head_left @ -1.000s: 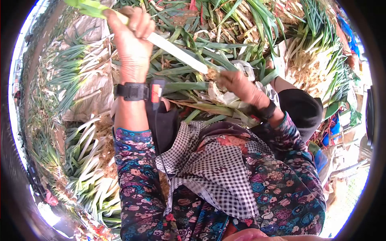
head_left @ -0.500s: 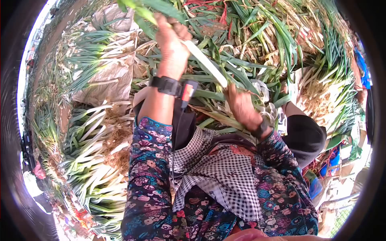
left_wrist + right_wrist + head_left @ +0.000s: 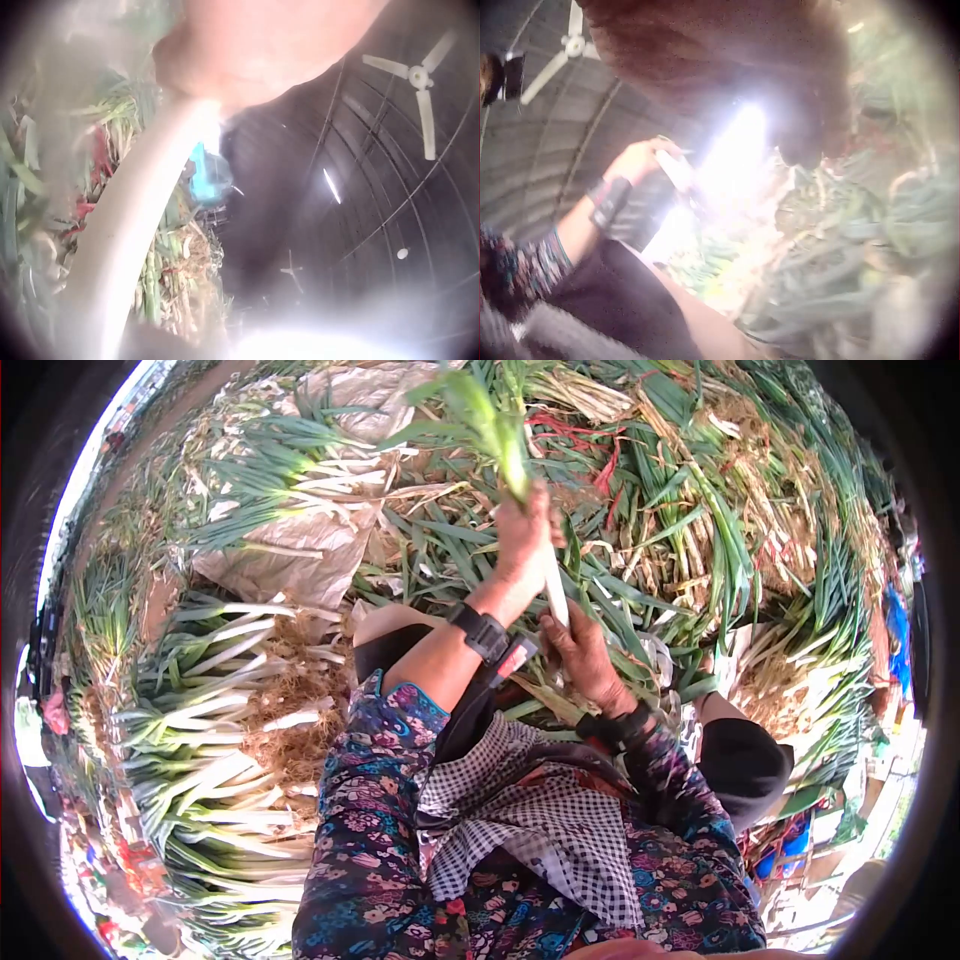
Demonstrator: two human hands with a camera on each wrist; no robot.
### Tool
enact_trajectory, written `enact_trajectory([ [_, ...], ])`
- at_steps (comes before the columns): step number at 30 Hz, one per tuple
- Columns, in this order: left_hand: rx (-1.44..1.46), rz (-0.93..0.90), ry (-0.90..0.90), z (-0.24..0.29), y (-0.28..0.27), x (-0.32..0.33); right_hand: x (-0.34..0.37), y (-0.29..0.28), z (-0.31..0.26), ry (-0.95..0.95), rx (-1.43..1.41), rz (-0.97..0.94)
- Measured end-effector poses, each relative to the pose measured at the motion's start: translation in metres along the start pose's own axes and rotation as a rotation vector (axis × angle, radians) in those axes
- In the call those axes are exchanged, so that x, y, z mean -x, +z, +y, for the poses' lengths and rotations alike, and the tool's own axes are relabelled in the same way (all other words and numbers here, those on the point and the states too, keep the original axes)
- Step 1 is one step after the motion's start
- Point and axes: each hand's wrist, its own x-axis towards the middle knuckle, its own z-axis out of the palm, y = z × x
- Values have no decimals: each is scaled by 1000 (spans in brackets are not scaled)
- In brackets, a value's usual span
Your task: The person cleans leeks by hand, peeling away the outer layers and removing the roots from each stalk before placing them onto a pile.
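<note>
My left hand [image 3: 525, 542] grips a leek [image 3: 556, 588] by its upper shaft, with the fingers wrapped round it. Blurred green leaves fan out above this fist, while the white shaft points down toward my lap. At the shaft's lower end, my right hand [image 3: 588, 665] has its thumb and forefinger on either side of the stalk; the root tip is hidden there. Close up in the left wrist view, the pale leek shaft [image 3: 127, 225] runs down from the hand. A dark, blurred right hand [image 3: 727, 52] fills the top of the right wrist view.
Rows of leeks [image 3: 215, 750] with rooty ends lie at the left. A smaller bunch [image 3: 290, 485] rests on a pale sheet [image 3: 330, 565]. Loose green leaves [image 3: 620, 595] cover the ground ahead, near red ties [image 3: 605, 470]. More leeks [image 3: 800, 690] lie beyond my right knee [image 3: 740, 765].
The leek has swung from a slant to nearly upright as my left hand moved rightward and down in the view. My right hand has moved lower, staying by the root end.
</note>
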Motion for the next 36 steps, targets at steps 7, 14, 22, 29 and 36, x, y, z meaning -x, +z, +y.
enact_trajectory([
  [7, -5, -85, -134, -20, 3, 28, 26, 23, -16, 48, 76, 190],
  [14, 72, 154, 163, 81, -50, -20, 80, 6, 32, -418, 685, -206],
  [22, -107, 685, 854, 226, -217, 36, 67, -44, 25, 220, 192, 94],
  [29, -197, 1010, 1137, 288, -335, 100, 53, -32, 64, 195, 244, -46],
  [36, -355, 1257, 1249, 278, -427, 60, 47, -20, 95, -27, 663, -236],
])
